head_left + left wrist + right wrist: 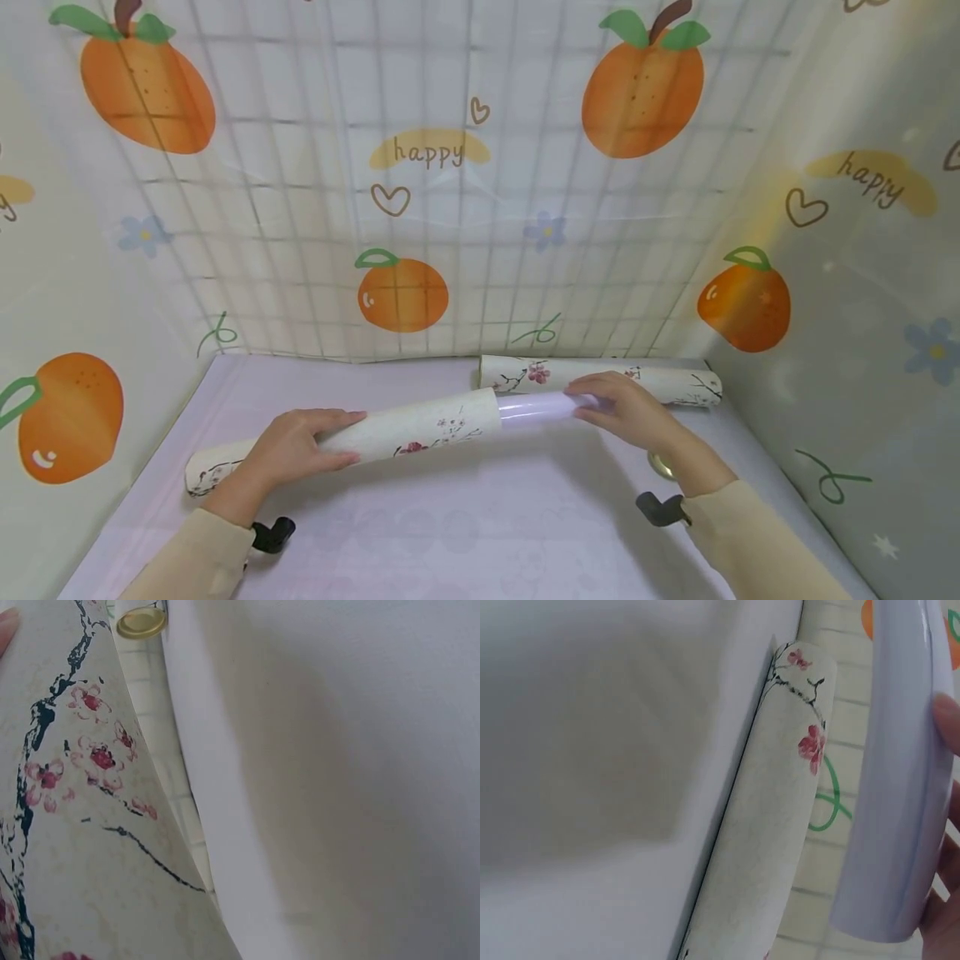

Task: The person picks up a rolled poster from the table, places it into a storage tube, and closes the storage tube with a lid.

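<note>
My left hand (288,450) grips a cream tube (427,425) printed with plum-blossom branches, held slanting above the table. Out of the tube's right end sticks a glossy pale lavender roll (536,408). My right hand (630,412) pinches that roll near its free end, thumb on one side and fingers on the other. In the right wrist view the roll (892,787) shows a lengthwise edge along its side, with my fingers at its right. The left wrist view shows the blossom print of the tube (97,810) up close. How far the roll reaches inside is hidden.
A second blossom-printed tube (517,375) lies along the table's back edge, partly behind my right hand. A round gold-coloured lid (660,465) sits beneath my right wrist. The lavender tabletop (450,533) is enclosed by orange-printed curtains (450,225), with a wire grid behind.
</note>
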The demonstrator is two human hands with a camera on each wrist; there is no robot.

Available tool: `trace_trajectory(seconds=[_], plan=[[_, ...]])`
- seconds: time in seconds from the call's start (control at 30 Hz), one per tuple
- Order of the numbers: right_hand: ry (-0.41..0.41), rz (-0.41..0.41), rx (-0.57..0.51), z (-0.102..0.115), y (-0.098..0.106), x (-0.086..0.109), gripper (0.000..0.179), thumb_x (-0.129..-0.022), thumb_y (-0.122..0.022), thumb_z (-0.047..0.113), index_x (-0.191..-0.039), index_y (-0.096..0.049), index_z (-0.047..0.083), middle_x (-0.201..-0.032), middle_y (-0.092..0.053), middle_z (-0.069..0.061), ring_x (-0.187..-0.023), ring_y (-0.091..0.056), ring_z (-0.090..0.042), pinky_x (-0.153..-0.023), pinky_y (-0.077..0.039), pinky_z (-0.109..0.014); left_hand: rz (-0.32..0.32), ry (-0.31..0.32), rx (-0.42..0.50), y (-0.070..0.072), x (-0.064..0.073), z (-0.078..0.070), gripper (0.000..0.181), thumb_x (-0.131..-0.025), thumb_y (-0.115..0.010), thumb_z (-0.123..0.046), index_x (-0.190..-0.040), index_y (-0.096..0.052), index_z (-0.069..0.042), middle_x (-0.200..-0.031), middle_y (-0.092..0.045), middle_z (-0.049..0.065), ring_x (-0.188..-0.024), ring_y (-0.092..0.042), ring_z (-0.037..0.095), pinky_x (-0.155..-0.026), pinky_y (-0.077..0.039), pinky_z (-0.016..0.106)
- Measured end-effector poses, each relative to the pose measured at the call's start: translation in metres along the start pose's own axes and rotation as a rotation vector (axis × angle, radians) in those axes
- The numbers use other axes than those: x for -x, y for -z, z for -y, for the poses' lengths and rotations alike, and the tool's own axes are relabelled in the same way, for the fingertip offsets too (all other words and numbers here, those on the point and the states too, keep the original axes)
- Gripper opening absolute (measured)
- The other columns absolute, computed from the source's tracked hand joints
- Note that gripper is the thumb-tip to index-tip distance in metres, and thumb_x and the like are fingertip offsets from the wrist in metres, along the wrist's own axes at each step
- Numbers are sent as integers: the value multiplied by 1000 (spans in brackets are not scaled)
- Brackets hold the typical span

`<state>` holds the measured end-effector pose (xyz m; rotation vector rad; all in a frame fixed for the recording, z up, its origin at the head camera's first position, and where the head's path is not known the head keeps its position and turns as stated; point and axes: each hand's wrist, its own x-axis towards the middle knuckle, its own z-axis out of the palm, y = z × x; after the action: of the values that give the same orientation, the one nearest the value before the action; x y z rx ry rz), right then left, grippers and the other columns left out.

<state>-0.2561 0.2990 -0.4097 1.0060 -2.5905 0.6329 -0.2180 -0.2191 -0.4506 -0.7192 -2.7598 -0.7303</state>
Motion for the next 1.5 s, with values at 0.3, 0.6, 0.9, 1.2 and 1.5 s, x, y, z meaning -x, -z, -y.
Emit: trace_trajectory(seconds=[0.3, 0.6, 0.9, 1.2, 1.5], plan=[[22, 42, -74, 21, -4, -10, 32, -84, -80, 8, -115, -74, 9, -118, -71, -4, -110, -64, -27, -93, -52, -49, 19, 16, 20, -3, -2, -3, 60, -76, -81, -59, -130, -68, -37, -125, -69, -9, -118, -64, 22, -97, -52, 47], [142, 34, -51, 31, -13, -17, 32, -82, -82, 9, -113, -75, 10, -114, -72, -2, -107, -66, -24, -90, -52, -46, 32, 26, 20, -5, -3, -7, 61, -75, -81, -60, -130, -68, -38, -125, -69, -7, -118, -64, 24, -97, -52, 49], [69, 43, -61, 30, -8, -13, 31, -84, -81, 12, -114, -75, 13, -121, -69, -7, -115, -63, -28, -95, -51, -49, 46, 17, 7, -5, -4, -7, 62, -76, -79, -62, -131, -67, -38, -127, -68, -6, -119, -63, 24, -98, -51, 49], [-57, -6, -45, 21, 12, -5, 35, -86, -80, 13, -120, -73, 8, -127, -67, -9, -119, -58, -34, -97, -47, -56, 35, -7, -3, -5, -4, -8, 62, -76, -80, -59, -132, -67, -37, -126, -69, -7, -119, -64, 23, -97, -52, 49], [-288, -8, -220, 3, 19, 11, 41, -90, -77, 22, -128, -68, 11, -140, -57, -12, -130, -49, -39, -108, -36, -63, 25, -11, -16, -5, -5, -8, 61, -76, -80, -59, -131, -67, -36, -126, -69, -8, -117, -64, 22, -96, -52, 48]])
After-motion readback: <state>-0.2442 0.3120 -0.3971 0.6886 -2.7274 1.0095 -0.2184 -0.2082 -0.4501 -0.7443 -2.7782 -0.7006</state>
